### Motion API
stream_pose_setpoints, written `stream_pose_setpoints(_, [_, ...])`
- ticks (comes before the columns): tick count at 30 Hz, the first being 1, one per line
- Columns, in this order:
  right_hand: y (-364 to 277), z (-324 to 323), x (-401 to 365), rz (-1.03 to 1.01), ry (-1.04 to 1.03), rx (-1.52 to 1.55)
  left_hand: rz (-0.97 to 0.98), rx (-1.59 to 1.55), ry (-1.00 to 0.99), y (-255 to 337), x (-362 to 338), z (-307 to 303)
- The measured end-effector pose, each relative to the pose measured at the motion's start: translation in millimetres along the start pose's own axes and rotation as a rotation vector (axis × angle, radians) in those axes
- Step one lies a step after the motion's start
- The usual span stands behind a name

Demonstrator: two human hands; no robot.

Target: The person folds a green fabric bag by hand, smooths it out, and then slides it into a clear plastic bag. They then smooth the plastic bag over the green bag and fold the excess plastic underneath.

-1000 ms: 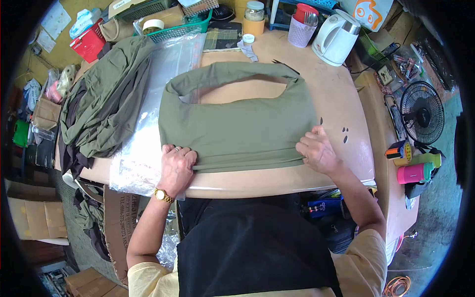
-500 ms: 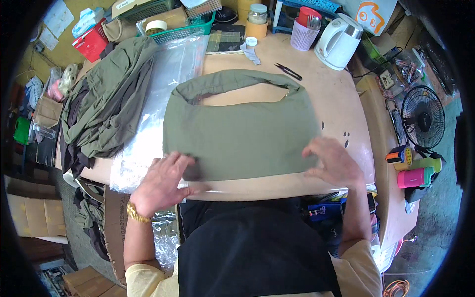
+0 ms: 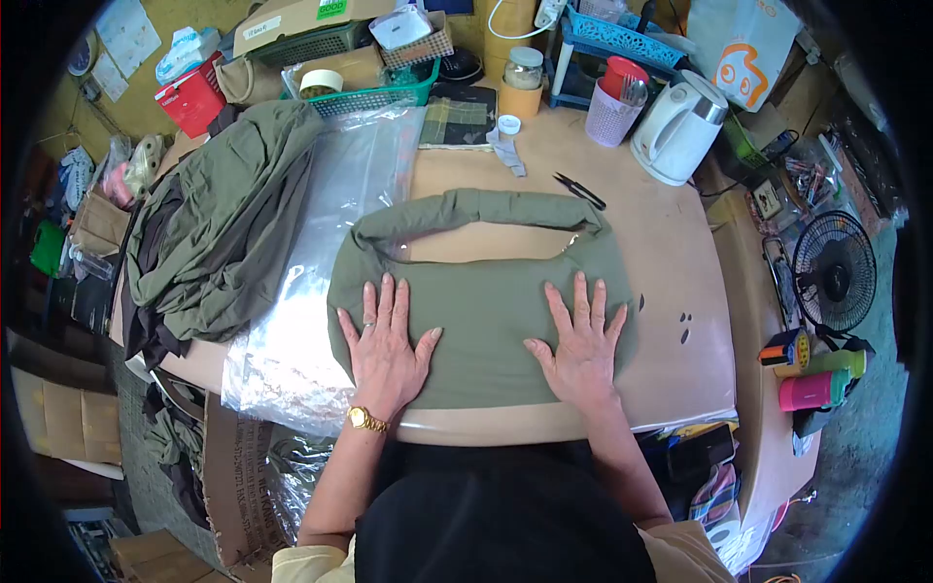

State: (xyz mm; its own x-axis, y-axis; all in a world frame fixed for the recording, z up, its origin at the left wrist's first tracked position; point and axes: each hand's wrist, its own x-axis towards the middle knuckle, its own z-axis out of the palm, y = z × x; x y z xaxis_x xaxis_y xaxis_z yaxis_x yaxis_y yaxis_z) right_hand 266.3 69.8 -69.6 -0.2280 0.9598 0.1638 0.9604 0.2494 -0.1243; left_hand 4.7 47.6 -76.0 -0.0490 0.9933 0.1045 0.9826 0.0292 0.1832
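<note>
So both hands were flat on the bag (image 3: 486,291), palms down, fingers spread, gripping nothing. Left hand (image 3: 387,348) sat on the bag's left half, right hand (image 3: 581,348) on its right half. The bag lay in the middle of the surface (image 3: 671,262), near the front edge, with its strap looped up at the back. Its left end overlapped the plastic sheet (image 3: 330,214). A cloth pile (image 3: 224,214) was slumped off to the left, and scissors (image 3: 580,190) sat just past the strap.

Looked to me like the smoothing-out step, pressing the body flat. I'd say any fold or lift after this would need the hands to come off and pinch an edge, and the plastic under that left end looked slippery, so careful there.
</note>
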Motion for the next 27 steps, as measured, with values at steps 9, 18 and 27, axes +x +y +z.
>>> stream_pose_setpoints(9, [4.7,2.5,4.5,-0.004,-0.096,0.032,-0.043,0.021,-0.019,-4.0,1.5,0.3])
stream_pose_setpoints(18, [14.5,-25.9,14.0,-0.038,-0.258,0.015,-0.046,0.048,-0.071,-0.2,0.9,-9.6])
stream_pose_setpoints(27, [61.8,-20.9,124.8,0.153,0.395,0.082,-0.127,-0.014,0.448,-18.2,112.4,-30.8])
